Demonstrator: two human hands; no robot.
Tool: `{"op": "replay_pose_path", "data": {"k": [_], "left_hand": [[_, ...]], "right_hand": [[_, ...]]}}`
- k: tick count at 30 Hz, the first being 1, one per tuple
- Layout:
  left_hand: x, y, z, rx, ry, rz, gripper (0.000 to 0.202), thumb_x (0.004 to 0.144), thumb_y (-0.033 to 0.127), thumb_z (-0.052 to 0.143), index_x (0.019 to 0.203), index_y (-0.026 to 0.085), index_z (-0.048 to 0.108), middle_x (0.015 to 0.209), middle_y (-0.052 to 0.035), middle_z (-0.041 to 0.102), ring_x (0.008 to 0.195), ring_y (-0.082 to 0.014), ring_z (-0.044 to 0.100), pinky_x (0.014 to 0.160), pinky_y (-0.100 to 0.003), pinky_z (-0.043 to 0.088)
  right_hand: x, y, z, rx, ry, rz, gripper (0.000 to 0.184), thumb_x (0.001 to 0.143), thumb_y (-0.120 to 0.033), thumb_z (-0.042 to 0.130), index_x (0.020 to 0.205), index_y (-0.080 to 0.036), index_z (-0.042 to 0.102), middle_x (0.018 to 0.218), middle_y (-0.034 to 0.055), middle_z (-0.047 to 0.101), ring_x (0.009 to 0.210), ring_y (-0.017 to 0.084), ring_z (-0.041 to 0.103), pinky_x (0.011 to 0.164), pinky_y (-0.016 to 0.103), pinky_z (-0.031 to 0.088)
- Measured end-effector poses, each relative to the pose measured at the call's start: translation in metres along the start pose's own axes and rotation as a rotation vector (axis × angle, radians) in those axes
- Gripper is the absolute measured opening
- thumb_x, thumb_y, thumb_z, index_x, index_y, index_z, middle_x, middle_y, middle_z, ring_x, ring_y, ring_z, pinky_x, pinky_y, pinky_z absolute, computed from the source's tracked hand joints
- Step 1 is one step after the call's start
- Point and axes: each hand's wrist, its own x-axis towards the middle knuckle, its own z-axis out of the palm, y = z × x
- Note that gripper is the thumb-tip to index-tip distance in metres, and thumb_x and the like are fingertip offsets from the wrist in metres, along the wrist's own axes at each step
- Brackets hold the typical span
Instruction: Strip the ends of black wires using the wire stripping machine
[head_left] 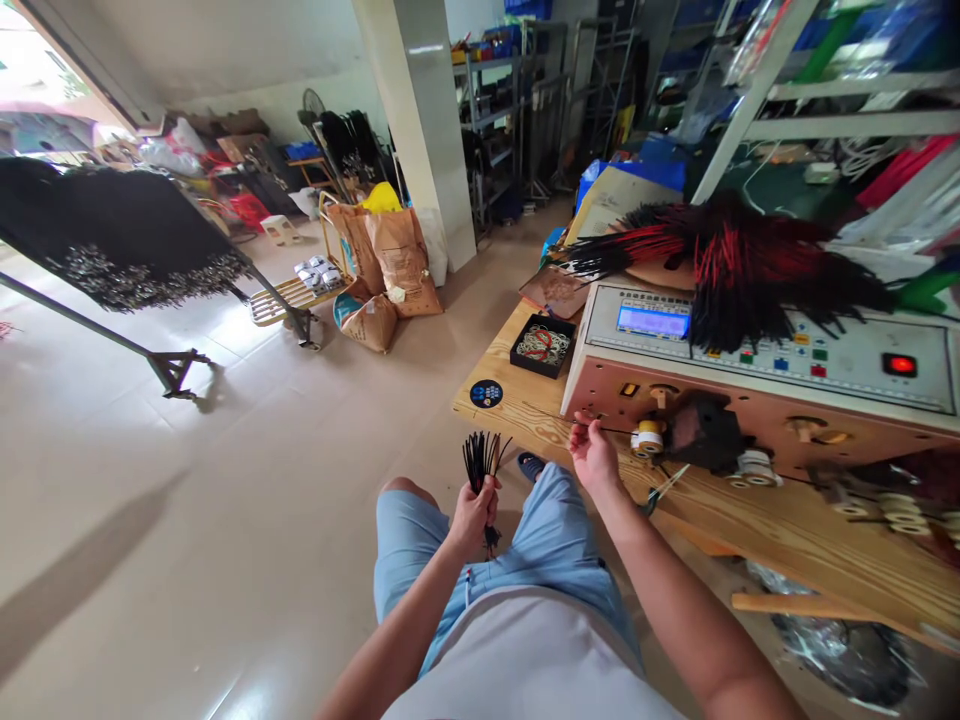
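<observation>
In the head view, my left hand [472, 512] is closed around a bundle of short black wires [480, 460], held over my lap. The wire ends fan out above the fist, and a few show below it. My right hand [594, 458] is raised at the front of a wire-processing machine [600, 330], fingers pinched at a thin black wire [616, 430]. That wire runs toward a yellow-and-white roller [646, 438] on the machine's front. A large heap of black and red wires [727, 260] lies on top of the machine, partly over its panel.
A small black tray [543, 346] of rubber bands and a round dark sticker [486, 393] are on the wooden table [517, 325]. Brown sacks [405, 262] stand by a pillar [427, 120]. At left is a rack hung with black cables [112, 230].
</observation>
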Motion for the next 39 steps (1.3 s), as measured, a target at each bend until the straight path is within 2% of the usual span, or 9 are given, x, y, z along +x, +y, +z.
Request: {"op": "replay_pose_path", "data": {"k": [4, 9, 15, 22, 26, 30, 33, 37, 39], "left_hand": [[0.002, -0.003, -0.001, 0.005, 0.002, 0.023, 0.051, 0.081, 0.068, 0.067, 0.084, 0.018, 0.058, 0.05, 0.0099, 0.038, 0.039, -0.0044, 0.028, 0.038, -0.019, 0.022], [0.003, -0.002, 0.001, 0.039, 0.049, 0.013, 0.053, 0.076, 0.069, 0.071, 0.085, 0.017, 0.06, 0.05, 0.0101, 0.038, 0.039, -0.0047, 0.028, 0.038, -0.019, 0.023], [0.003, -0.002, 0.008, 0.112, 0.047, 0.019, 0.052, 0.075, 0.067, 0.073, 0.073, 0.018, 0.055, 0.06, 0.0043, 0.048, 0.045, -0.0056, 0.039, 0.04, -0.018, 0.028], [-0.003, 0.002, 0.016, 0.183, 0.013, 0.002, 0.052, 0.073, 0.065, 0.075, 0.083, 0.016, 0.062, 0.069, 0.0007, 0.058, 0.04, -0.0032, 0.036, 0.037, -0.019, 0.025], [-0.004, 0.002, 0.017, 0.165, -0.014, -0.001, 0.051, 0.073, 0.063, 0.076, 0.082, 0.015, 0.062, 0.067, 0.0005, 0.059, 0.042, -0.0029, 0.034, 0.038, -0.019, 0.023], [-0.003, 0.0, 0.018, 0.145, 0.004, -0.002, 0.048, 0.072, 0.06, 0.078, 0.082, 0.016, 0.061, 0.063, 0.0039, 0.053, 0.044, -0.0031, 0.033, 0.039, -0.018, 0.022], [-0.003, 0.0, 0.016, 0.129, 0.05, -0.011, 0.047, 0.072, 0.06, 0.077, 0.082, 0.016, 0.062, 0.057, 0.0058, 0.048, 0.043, -0.0047, 0.034, 0.038, -0.019, 0.022], [-0.003, 0.002, 0.011, 0.086, 0.047, -0.016, 0.041, 0.073, 0.054, 0.076, 0.084, 0.017, 0.063, 0.052, 0.0073, 0.045, 0.042, -0.0058, 0.035, 0.038, -0.019, 0.024], [-0.002, 0.002, 0.009, 0.046, 0.029, -0.033, 0.038, 0.072, 0.049, 0.076, 0.086, 0.016, 0.064, 0.052, 0.0081, 0.044, 0.042, -0.0055, 0.034, 0.038, -0.018, 0.023]], "right_hand": [[-0.015, 0.034, 0.008, -0.137, -0.092, 0.129, 0.043, 0.075, -0.057, 0.079, 0.093, -0.018, 0.07, 0.065, 0.0002, 0.063, 0.052, 0.011, 0.052, 0.047, 0.023, 0.041], [-0.049, 0.071, -0.002, -0.375, -0.251, 0.298, 0.056, 0.071, -0.066, 0.077, 0.093, -0.015, 0.072, 0.066, 0.0021, 0.064, 0.051, 0.011, 0.053, 0.046, 0.022, 0.04], [-0.098, 0.102, -0.016, -0.755, -0.57, 0.301, 0.048, 0.085, -0.064, 0.06, 0.079, -0.017, 0.068, 0.058, 0.0006, 0.058, 0.048, 0.013, 0.046, 0.047, 0.025, 0.034], [-0.126, 0.1, -0.02, -1.184, -0.727, 0.292, 0.025, 0.093, -0.025, 0.048, 0.075, -0.018, 0.065, 0.061, 0.0018, 0.061, 0.056, 0.015, 0.054, 0.056, 0.026, 0.036], [-0.13, 0.095, -0.023, -1.221, -0.797, 0.382, 0.03, 0.093, -0.021, 0.043, 0.078, -0.016, 0.069, 0.058, 0.0001, 0.059, 0.055, 0.013, 0.054, 0.057, 0.024, 0.038], [-0.124, 0.092, -0.034, -1.185, -0.902, 0.414, 0.017, 0.087, -0.023, 0.056, 0.081, -0.016, 0.07, 0.059, -0.002, 0.059, 0.056, 0.012, 0.052, 0.056, 0.022, 0.037], [-0.103, 0.081, -0.043, -1.052, -0.763, 0.395, 0.019, 0.079, -0.028, 0.067, 0.093, -0.017, 0.07, 0.061, -0.0034, 0.059, 0.054, 0.012, 0.05, 0.052, 0.022, 0.038], [-0.056, 0.045, -0.045, -0.579, -0.214, 0.181, 0.053, 0.07, -0.043, 0.079, 0.114, -0.02, 0.061, 0.076, -0.0031, 0.062, 0.056, 0.012, 0.053, 0.05, 0.023, 0.043], [-0.035, 0.022, -0.04, -0.333, -0.061, 0.095, 0.06, 0.064, -0.041, 0.085, 0.116, -0.024, 0.059, 0.081, -0.0029, 0.064, 0.059, 0.012, 0.056, 0.052, 0.022, 0.045]]}}
